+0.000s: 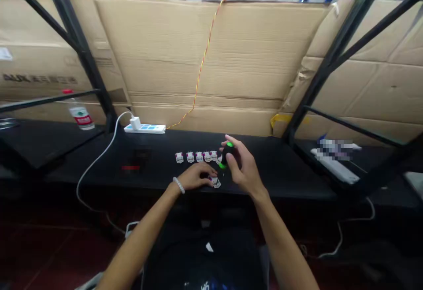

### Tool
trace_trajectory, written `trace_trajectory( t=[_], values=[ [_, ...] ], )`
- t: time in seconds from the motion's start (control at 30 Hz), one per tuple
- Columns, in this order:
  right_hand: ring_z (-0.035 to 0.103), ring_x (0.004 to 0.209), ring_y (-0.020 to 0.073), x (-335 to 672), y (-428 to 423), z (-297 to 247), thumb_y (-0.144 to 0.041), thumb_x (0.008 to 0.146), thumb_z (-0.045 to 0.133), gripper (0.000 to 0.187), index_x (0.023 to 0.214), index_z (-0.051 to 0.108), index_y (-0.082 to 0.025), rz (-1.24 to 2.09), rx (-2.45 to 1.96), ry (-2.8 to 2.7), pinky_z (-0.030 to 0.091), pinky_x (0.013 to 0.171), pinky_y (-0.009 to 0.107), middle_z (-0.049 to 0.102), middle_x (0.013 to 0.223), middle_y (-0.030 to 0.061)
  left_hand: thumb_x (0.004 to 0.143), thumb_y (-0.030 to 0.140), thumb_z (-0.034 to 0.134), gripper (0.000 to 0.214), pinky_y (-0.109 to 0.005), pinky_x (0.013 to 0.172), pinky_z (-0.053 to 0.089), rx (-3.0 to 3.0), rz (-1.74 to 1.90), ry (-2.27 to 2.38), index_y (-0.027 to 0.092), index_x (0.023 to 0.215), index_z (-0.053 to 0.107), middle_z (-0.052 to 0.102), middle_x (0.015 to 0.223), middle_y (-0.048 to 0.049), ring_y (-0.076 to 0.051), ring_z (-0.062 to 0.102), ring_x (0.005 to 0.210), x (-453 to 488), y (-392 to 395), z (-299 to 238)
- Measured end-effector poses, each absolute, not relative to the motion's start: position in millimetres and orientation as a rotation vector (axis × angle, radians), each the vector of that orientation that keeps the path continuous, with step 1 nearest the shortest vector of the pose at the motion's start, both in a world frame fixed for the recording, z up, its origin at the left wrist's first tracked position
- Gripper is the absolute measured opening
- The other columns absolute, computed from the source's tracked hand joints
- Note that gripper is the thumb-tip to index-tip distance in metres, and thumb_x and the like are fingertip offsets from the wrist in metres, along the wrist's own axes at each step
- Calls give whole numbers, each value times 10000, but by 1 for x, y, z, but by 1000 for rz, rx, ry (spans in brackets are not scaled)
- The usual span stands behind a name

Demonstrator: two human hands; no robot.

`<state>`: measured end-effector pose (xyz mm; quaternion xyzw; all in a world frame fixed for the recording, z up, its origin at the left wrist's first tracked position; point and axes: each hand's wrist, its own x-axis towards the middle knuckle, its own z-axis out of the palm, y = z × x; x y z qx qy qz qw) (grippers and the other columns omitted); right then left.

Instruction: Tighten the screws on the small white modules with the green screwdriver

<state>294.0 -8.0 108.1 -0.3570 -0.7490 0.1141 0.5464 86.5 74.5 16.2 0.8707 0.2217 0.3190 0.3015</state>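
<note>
My left hand (194,177) lies low on the black tabletop (280,171), its fingertips gripping a small white-and-magenta piece (216,183). A beaded bracelet (178,185) circles that wrist. My right hand (243,162) is raised above the table and holds a black object with green marks (228,153), which its fingers partly hide. Behind both hands, several similar white-and-magenta pieces (198,157) stand in a row, with the last one partly hidden by the black object.
A white power strip (144,128) with a plugged-in charger and white cable lies at the table's back. A bottle with a red cap (79,114) stands at back left. Black metal frame bars and cardboard sheets rise behind. Another white strip (335,166) lies at right.
</note>
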Motion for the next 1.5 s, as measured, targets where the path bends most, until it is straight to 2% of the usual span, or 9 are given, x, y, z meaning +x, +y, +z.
trace_trajectory(
  t=[0.1,0.17,0.3,0.4,0.6,0.83,1.07,1.3,1.5],
  values=[
    [651,948,215,291,-8,107,-342,912,746,390,1293,680,-288,90,-883,-1668,617,843,394,626,1134,70,802,341,894,222,-364,1018,540,2317,831,614,196,946,809,809,1091,-81,-236,736,1074,86,74,17],
    [641,873,186,291,-9,102,-331,931,728,363,1290,696,-292,76,-887,-1615,618,820,375,610,1099,59,798,338,898,229,-370,1016,541,2325,822,620,189,946,808,809,1093,-89,-242,737,1077,86,73,17],
    [668,1191,248,294,-16,87,-267,1051,500,512,1559,460,-314,294,-812,-1636,588,1018,450,661,1313,101,816,358,883,246,-375,1020,539,2320,823,617,181,967,805,805,1116,-95,-245,731,1085,85,72,18],
    [692,1179,252,297,-19,79,-264,1048,521,474,1520,500,-304,336,-798,-1593,607,994,447,675,1340,110,820,375,880,257,-371,1006,541,2315,818,625,183,972,804,805,1111,-92,-243,727,1074,85,72,18],
    [676,986,237,297,-15,81,-347,842,847,459,1266,699,-252,18,-870,-1473,621,836,401,658,1191,96,811,444,878,292,-398,1038,531,2298,804,637,205,966,816,809,1086,-86,-244,721,1086,85,74,18],
    [729,1095,249,283,-14,73,-268,1040,546,435,1473,505,-274,333,-730,-1439,624,932,453,675,1340,133,807,421,885,286,-402,1027,540,2306,810,610,197,971,816,809,1105,-100,-252,732,1082,85,73,20],
    [658,1034,245,284,-10,74,-302,876,800,476,1325,644,-287,67,-831,-1446,605,843,397,629,1232,97,799,382,899,263,-386,1024,536,2328,809,642,188,953,809,812,1077,-93,-248,730,1085,85,72,19],
    [710,1116,235,291,-14,67,-263,1050,497,509,1550,412,-300,379,-730,-1552,627,925,434,637,1354,120,799,379,898,278,-390,1021,537,2298,825,587,196,992,818,807,1120,-102,-247,733,1084,86,75,19],
    [644,1156,268,296,-13,74,-306,889,783,459,1328,652,-310,122,-832,-1479,609,924,431,587,1269,100,801,392,896,277,-384,1028,532,2295,819,602,195,979,818,808,1116,-98,-248,730,1099,86,75,18]
  ],
)
